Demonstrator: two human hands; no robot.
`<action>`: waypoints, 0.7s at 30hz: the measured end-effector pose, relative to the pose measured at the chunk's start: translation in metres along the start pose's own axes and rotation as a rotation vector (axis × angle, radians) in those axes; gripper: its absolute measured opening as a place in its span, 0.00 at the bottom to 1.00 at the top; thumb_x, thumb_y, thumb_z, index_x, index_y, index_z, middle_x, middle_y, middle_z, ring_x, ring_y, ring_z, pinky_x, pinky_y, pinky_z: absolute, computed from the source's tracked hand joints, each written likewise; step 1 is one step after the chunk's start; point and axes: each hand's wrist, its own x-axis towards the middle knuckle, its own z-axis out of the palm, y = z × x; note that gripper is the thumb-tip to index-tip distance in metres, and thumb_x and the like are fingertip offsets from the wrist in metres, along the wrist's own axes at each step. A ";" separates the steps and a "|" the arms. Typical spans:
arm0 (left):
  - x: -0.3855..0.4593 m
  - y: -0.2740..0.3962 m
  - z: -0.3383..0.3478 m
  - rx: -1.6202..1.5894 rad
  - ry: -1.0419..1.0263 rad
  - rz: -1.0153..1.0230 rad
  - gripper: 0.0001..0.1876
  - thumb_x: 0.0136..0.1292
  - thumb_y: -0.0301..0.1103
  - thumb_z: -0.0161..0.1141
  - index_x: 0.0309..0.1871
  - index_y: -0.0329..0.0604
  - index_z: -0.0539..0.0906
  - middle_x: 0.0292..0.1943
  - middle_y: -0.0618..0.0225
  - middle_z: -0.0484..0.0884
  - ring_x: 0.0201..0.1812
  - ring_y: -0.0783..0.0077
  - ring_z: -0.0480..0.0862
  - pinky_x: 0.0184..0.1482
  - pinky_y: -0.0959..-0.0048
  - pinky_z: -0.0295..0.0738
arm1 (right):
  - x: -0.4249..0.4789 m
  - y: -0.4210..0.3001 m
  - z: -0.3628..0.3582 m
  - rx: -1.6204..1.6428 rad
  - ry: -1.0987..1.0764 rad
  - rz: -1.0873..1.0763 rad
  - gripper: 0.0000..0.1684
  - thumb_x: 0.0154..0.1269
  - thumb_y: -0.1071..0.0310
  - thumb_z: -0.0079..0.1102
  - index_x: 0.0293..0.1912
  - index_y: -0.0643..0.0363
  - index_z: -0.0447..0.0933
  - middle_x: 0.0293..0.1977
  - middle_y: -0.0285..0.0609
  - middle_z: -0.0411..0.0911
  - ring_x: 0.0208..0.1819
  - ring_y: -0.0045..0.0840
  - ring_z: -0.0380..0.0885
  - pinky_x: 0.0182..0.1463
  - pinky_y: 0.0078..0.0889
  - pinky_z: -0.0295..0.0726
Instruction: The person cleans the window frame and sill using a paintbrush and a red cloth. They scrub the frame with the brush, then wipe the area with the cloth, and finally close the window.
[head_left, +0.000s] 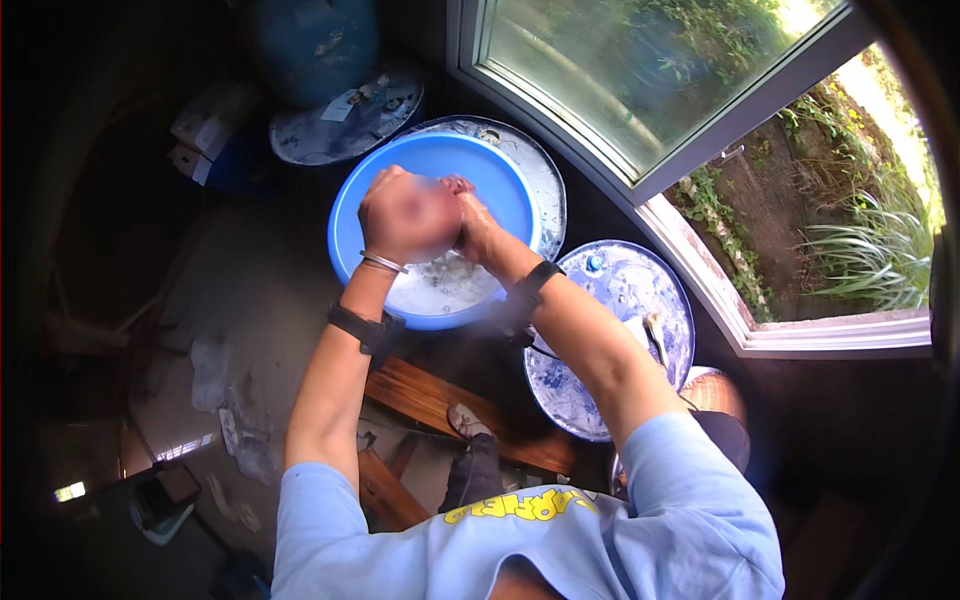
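Both hands come together over a round blue plastic basin (507, 184). My left hand (384, 217) is over the basin's left half, its back towards me, with a silver bangle (384, 262) at the wrist. Against it from the right rests my right hand (475, 226), its skin looking wet. A blurred patch covers much of the left hand and the place where the hands meet, so anything between them is hidden. Whitish, cloudy liquid with dark specks (444, 283) shows in the lower part of the basin. Black straps with small devices circle both forearms.
The basin stands on a drum with a stained top (551, 195). Beside it are another paint-smeared blue drum (570, 390) with a brush (657, 339) on it, and a wooden bench (420, 394). An open window (637, 196) is at the right. Cartons (202, 142) sit at the left.
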 end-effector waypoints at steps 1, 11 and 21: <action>-0.009 -0.015 -0.006 -0.075 0.027 -0.117 0.04 0.45 0.23 0.60 0.24 0.36 0.76 0.23 0.64 0.73 0.27 0.67 0.76 0.32 0.74 0.70 | -0.014 -0.005 0.020 0.030 -0.032 0.017 0.23 0.60 0.41 0.52 0.42 0.51 0.73 0.38 0.39 0.76 0.40 0.28 0.78 0.37 0.36 0.78; -0.050 -0.051 0.018 -0.780 0.289 -1.192 0.26 0.61 0.56 0.56 0.47 0.39 0.77 0.45 0.61 0.78 0.46 0.68 0.77 0.50 0.70 0.72 | -0.050 -0.014 0.008 -0.003 -0.049 -0.227 0.19 0.56 0.60 0.64 0.45 0.60 0.75 0.40 0.42 0.77 0.42 0.28 0.78 0.52 0.30 0.75; -0.064 -0.024 0.005 -1.597 -0.039 -1.078 0.23 0.63 0.57 0.52 0.40 0.45 0.78 0.35 0.68 0.80 0.40 0.68 0.80 0.44 0.68 0.76 | -0.080 -0.003 0.048 -1.070 0.233 -0.842 0.21 0.49 0.46 0.65 0.32 0.53 0.78 0.30 0.43 0.77 0.36 0.41 0.77 0.39 0.39 0.75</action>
